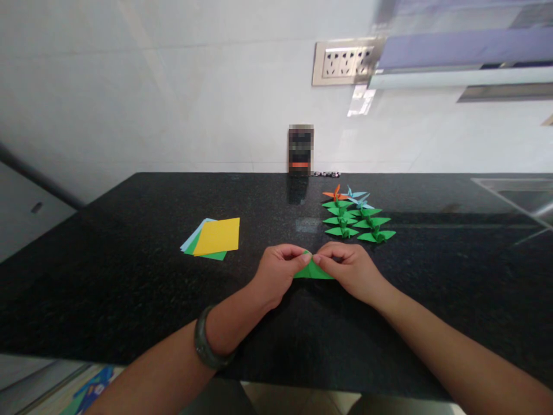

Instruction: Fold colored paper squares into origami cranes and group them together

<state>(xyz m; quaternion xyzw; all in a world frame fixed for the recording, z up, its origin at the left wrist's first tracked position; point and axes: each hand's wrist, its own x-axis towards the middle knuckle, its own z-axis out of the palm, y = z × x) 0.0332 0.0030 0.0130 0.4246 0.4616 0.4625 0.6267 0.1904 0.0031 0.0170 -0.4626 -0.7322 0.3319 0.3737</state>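
Note:
A folded piece of green origami paper point(314, 271) is held low over the dark countertop, its straight edge toward me. My left hand point(283, 268) pinches its upper left part between thumb and fingers. From the other side, my right hand point(345, 265) pinches it close to the left fingertips. Both hands cover much of the paper, so its full shape is hidden. Just beyond my right hand stand several green paper cranes point(377, 235), with an orange crane point(336, 195) and light blue cranes point(362, 202) behind them.
To the left lies a small stack of square paper with a yellow sheet point(218, 236) on top, green and light blue beneath. A phone-like dark object point(300, 151) leans on the wall with a beaded strap point(326, 174). The black countertop point(129, 276) ends in front of me.

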